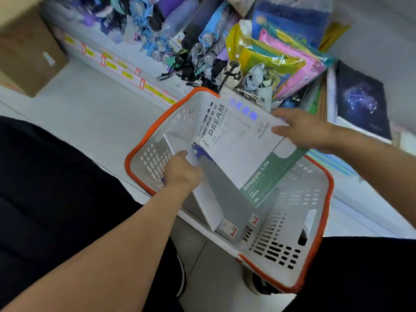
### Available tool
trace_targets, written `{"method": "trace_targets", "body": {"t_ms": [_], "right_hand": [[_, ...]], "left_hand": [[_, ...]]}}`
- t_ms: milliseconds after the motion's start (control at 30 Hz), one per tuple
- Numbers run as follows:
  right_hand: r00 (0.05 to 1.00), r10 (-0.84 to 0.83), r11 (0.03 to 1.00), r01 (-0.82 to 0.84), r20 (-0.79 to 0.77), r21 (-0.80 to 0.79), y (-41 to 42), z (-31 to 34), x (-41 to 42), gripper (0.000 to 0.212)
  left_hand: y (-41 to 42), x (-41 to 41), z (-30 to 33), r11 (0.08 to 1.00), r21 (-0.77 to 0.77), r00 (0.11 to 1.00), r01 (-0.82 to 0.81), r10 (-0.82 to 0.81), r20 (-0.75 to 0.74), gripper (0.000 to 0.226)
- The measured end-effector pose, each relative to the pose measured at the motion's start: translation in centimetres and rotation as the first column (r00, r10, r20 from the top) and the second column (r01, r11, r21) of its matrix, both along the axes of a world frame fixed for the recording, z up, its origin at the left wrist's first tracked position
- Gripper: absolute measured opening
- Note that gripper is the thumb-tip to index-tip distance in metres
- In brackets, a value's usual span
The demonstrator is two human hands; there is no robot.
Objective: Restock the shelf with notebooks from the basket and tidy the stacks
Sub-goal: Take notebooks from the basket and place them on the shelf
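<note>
Risk first: notebooks are fanned, not squared; lifted this way, the green one under the white cover could slide out, back into the basket; right hand pinches the white cover's far edge, thumb on top; left hand curls round the stack's near corner; stack sits tilted inside the basket between both hands; shelf beyond.

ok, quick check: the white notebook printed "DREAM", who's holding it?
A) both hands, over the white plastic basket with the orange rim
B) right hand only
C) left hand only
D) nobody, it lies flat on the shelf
A: the left hand grips the near corner of the white notebook printed "DREAM" and the right hand pinches its far edge, above the white plastic basket with the orange rim.
</note>
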State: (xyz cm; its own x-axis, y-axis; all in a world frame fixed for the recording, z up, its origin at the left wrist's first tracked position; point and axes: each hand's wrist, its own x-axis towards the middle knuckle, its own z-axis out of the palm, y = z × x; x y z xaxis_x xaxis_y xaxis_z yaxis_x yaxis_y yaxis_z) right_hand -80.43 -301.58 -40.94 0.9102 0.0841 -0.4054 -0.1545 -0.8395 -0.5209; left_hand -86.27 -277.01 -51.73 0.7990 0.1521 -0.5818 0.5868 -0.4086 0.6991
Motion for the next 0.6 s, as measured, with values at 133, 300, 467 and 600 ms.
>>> {"method": "trace_targets", "body": {"t_ms": [133, 300, 467, 600], "right_hand": [[0.92, -0.255, 0.8, 0.374, -0.298, 0.47, -3.0, 3.0, -3.7, 0.025], [0.893, -0.16, 0.781, 0.375, -0.42, 0.5, -2.7, 3.6, -5.5, 0.037], [0.974, -0.215, 0.891, 0.227, -0.075, 0.394, -1.6, 6.1, -5.4, 0.02], [0.928, -0.368, 0.66, 0.216, 0.059, 0.719, -1.6, 11.2, -5.1, 0.057]], "left_hand": [[-1.0, -0.1, 4.0, 0.85, -0.481, 0.969, -0.214, 0.246, 0.005, 0.029], [-1.0, 0.0, 12.0, 0.609, -0.788, 0.954, -0.09, 0.279, 0.106, 0.069], [-1.1, 2.7, 18.4, 0.801, -0.591, 0.833, 0.094, 0.262, 0.488, 0.064], [-3.0, 5.2, 24.3, 0.792, -0.555, 0.727, 0.254, 0.223, 0.65, 0.091]]}}
